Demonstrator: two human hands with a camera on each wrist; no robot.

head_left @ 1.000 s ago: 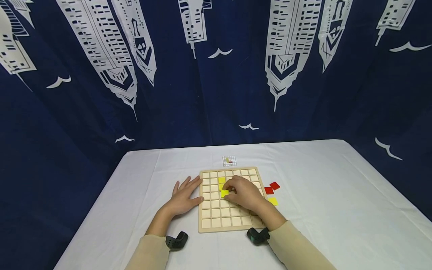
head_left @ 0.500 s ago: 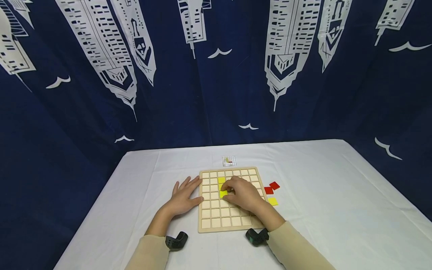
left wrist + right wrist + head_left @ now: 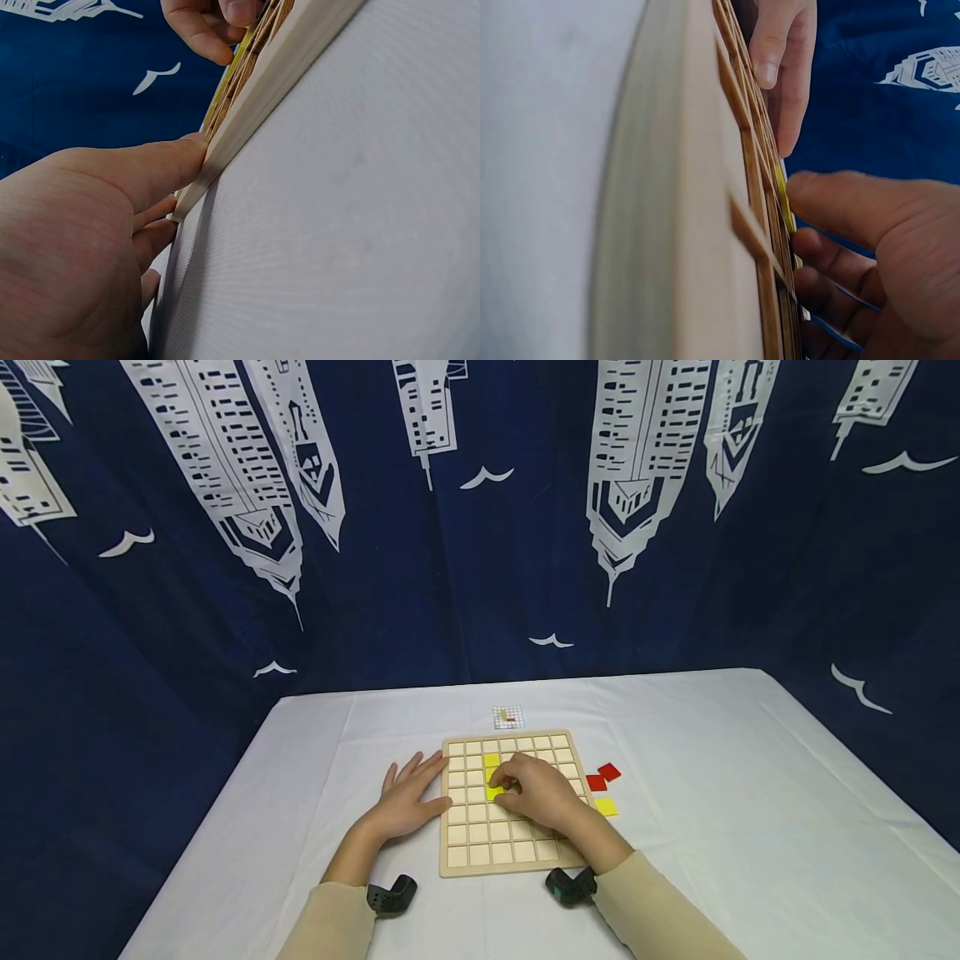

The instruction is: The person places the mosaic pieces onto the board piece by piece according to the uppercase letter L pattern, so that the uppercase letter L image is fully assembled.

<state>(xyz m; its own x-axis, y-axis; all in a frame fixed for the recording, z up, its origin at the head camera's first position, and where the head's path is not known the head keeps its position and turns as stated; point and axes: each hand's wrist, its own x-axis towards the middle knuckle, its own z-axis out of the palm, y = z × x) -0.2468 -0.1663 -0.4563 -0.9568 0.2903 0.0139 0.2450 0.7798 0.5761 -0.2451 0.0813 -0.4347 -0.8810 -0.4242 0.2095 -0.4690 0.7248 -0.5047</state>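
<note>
A wooden grid board [image 3: 480, 852] lies on the white tabletop. Three yellow square tiles stand in one column of its cells; the top tile [image 3: 491, 760] shows fully, while fingers partly cover the middle one. My right hand [image 3: 543, 793] reaches over the board, thumb and curled fingers at the edges of the lowest yellow tile [image 3: 492, 793]. In the right wrist view its thumb [image 3: 840, 199] touches yellow at board level. With fingers spread, my left hand [image 3: 405, 804] rests on the table, fingertips and thumb [image 3: 169, 169] against the board's left edge.
Two red tiles [image 3: 609, 772] and a loose yellow tile [image 3: 606, 807] lie just right of the board. Behind it is a small card [image 3: 508, 717] printed with a coloured grid. A dark blue curtain [image 3: 480, 577] hangs beyond the table's far edge.
The lowest yellow tile, held slightly askew in the right fingers a second ago, now lies in line in its cell. The left hand has stayed in place.
</note>
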